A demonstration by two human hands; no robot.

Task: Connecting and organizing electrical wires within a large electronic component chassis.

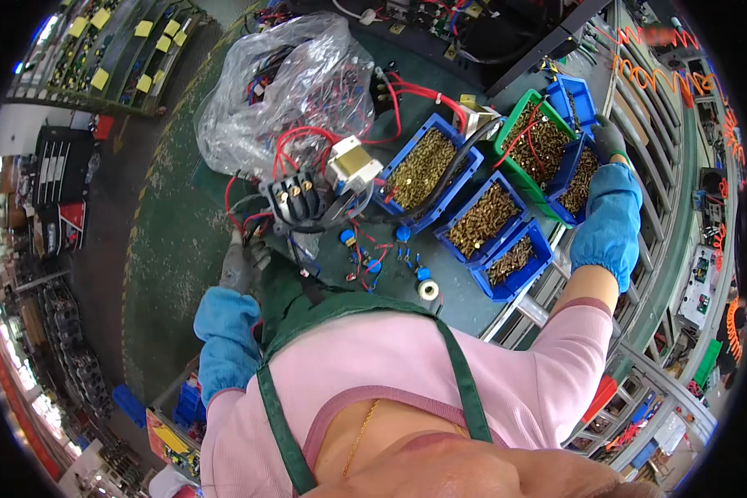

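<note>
My left hand (242, 264), in a grey glove, is curled at the near left of a transformer (353, 163) assembly. Red and black wires (245, 222) run down to its fingers, but what lies between them is hard to make out. A black terminal block (293, 197) with brass-coloured screws sits beside the transformer. My right hand (611, 139), in a dark glove, reaches to the far right, at the edges of a small blue bin (585, 98) and a blue screw bin (579, 178). Its fingertips are too small and dark to read.
Blue bins of screws (481, 220) and a green bin (506, 124) stand right of the middle. Clear plastic bags (224, 124) of wired parts lie at the back left. Small blue discs with wires (372, 266) and a white roll (427, 290) lie near me. Metal rollers (651, 166) run along the right.
</note>
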